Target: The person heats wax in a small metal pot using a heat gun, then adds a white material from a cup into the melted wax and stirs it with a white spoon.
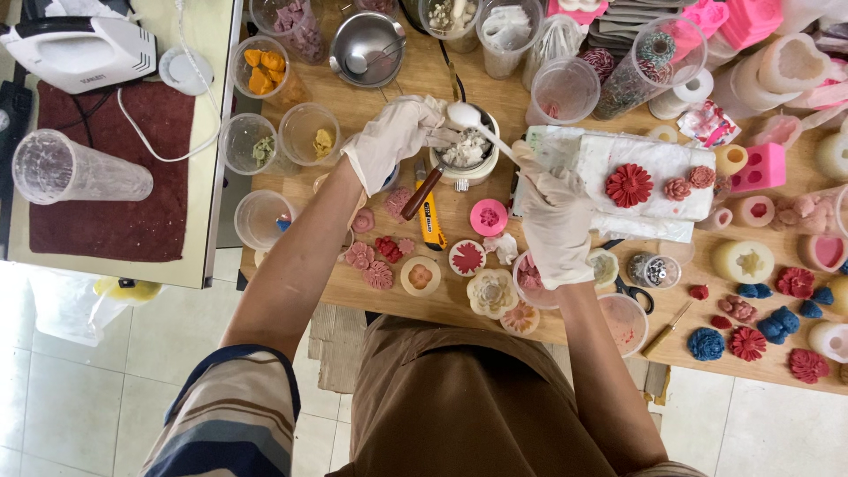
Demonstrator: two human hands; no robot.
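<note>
Both gloved hands meet over a small metal pot [465, 152] near the middle of the wooden table [565, 329]. The left hand [393, 137] is curled at the pot's rim, apparently steadying it, though the grip is partly hidden. The right hand [552, 221] is closed around the handle of a white spoon [465, 115], whose bowl hangs just above the pot's pale, lumpy contents. Right of the pot lies a white slab [658, 168] topped with a red flower [629, 185]. A yellow utility knife [430, 216] lies just below the pot, among pink flower-shaped pieces and silicone moulds.
</note>
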